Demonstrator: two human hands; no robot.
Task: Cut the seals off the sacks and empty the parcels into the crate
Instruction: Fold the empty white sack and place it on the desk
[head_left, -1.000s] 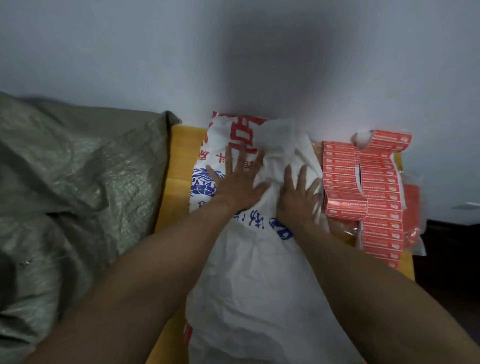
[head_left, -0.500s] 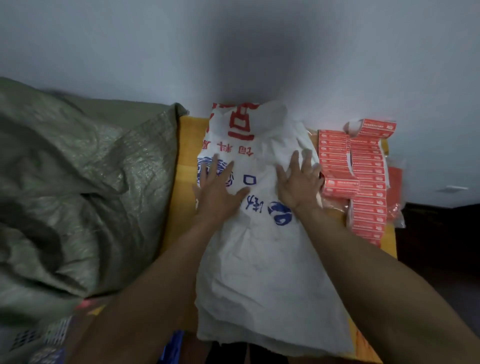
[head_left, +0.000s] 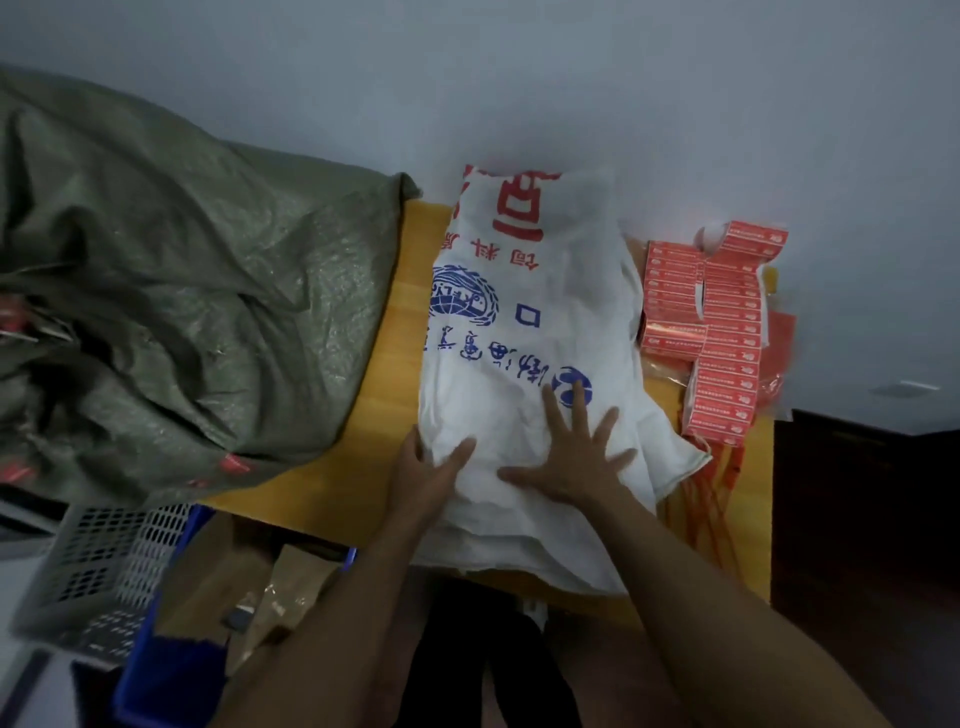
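The right hand lies flat on the white sack, fingers straight and spread, holding nothing. The left hand, just beside it, pinches the sack's left edge, thumb on top and fingers apparently tucked under the cloth. The sack looks flat and emptied. Its end nearest the wrists hangs over the edge of the table, so a pull toward the body with the palm lifted could likely slide the slick cloth off. Just right of the right hand stand stacks of red labels, with thin red strips beneath them that may be cut seals. A sweep of the sack that way could topple the stacks. Left of the left hand bulges the green sack, apparently full. Below that hand, past the table edge, the blue crate holds brown parcels. If the green sack slumps unsupported, it may spill outside the crate.
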